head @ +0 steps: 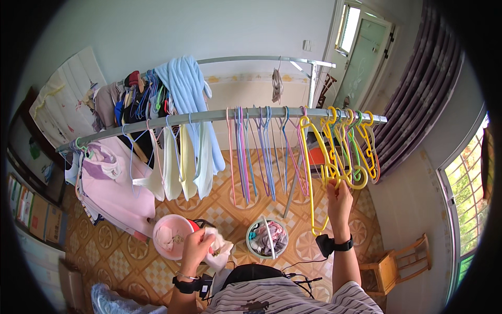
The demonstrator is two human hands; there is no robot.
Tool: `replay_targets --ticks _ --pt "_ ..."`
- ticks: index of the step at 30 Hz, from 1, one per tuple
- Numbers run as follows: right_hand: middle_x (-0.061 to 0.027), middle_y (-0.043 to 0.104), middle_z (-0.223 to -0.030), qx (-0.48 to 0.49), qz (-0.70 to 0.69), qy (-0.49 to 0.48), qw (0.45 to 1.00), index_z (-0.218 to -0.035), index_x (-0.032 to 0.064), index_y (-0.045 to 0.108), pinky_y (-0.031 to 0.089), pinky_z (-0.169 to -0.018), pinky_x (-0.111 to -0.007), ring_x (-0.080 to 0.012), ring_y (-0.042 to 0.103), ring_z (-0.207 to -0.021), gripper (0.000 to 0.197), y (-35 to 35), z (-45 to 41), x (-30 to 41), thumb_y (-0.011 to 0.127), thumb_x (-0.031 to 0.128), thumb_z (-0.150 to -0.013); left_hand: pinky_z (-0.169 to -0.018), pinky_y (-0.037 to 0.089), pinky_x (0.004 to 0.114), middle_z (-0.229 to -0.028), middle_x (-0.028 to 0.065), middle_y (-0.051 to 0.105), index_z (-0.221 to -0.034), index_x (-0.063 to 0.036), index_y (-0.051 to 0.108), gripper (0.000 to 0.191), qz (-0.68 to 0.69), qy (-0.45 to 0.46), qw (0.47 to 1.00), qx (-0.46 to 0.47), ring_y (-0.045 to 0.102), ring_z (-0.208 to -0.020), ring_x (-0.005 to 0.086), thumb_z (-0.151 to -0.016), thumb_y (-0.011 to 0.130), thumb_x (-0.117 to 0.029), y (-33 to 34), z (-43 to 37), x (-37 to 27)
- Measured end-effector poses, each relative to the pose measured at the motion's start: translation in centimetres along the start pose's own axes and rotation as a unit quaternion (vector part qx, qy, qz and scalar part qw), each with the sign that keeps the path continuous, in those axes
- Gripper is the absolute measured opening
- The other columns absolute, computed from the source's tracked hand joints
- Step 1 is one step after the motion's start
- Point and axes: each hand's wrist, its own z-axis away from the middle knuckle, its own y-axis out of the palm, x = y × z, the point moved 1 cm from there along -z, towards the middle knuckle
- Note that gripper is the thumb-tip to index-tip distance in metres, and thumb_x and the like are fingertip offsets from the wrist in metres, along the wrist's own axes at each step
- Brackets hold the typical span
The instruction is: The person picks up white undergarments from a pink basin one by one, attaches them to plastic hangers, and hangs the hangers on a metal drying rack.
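Observation:
My left hand (198, 245) is closed on a bunched white and pale pink cloth garment (220, 251), held low in front of my body. Raised at the right, my right hand (339, 204) grips a yellow plastic clothes hanger (312, 196) beneath the front rail. The hanger's long side slants down past my wrist, and a yellow hook curls out beside my fingers. From the metal rail (255, 115) above hang several bare thin hangers (268, 157) in pink, purple and blue. More yellow and green hangers (355, 147) crowd its right end.
Small light cloths (188, 165) and a pink garment (117, 180) hang at the rail's left. A pink basin (160, 225) and a bucket of clothes (270, 237) stand below. Behind is a second rack (251, 59) with a blue towel (184, 82). A wooden chair (384, 272) stands right.

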Motion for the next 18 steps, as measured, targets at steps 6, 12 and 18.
replay_targets --ticks 6,12,18 --pt "-0.0129 0.059 -0.074 -0.002 0.075 0.013 0.997 -0.088 0.0011 0.058 0.043 -0.059 -0.036 -0.0276 0.056 -0.065 0.013 2.5 -0.2 0.2 0.058 0.014 -0.087 -0.058 0.04 0.02 -0.073 -0.0004 0.06 -0.093 0.0061 0.063 0.018 0.035 -0.038 0.999 -0.012 0.051 -0.065 0.0056 -0.088 0.057 -0.01 -5.0 -2.8 0.7" --pt "-0.0193 0.06 -0.076 -0.017 0.053 0.015 0.998 -0.092 0.0031 0.052 0.044 -0.06 -0.044 -0.0378 0.059 -0.072 0.018 7.3 -5.2 0.7 0.06 0.013 -0.08 -0.065 0.045 0.021 -0.087 0.0054 0.065 -0.097 0.0052 0.062 0.017 0.098 -0.005 0.995 -0.034 0.06 -0.072 0.0111 -0.089 0.057 -0.008 -7.4 -5.9 1.8" --pt "-0.0097 0.063 -0.079 -0.039 0.233 0.008 0.972 -0.089 0.0077 0.056 0.044 -0.073 -0.04 -0.0265 0.057 -0.082 0.009 15.4 -10.6 1.5 0.058 0.013 -0.082 -0.066 0.045 0.022 -0.077 0.0059 0.066 -0.093 0.0046 0.062 0.013 0.12 -0.017 0.993 0.003 0.06 -0.069 0.0091 -0.086 0.059 -0.006 -9.0 -9.1 -2.1"
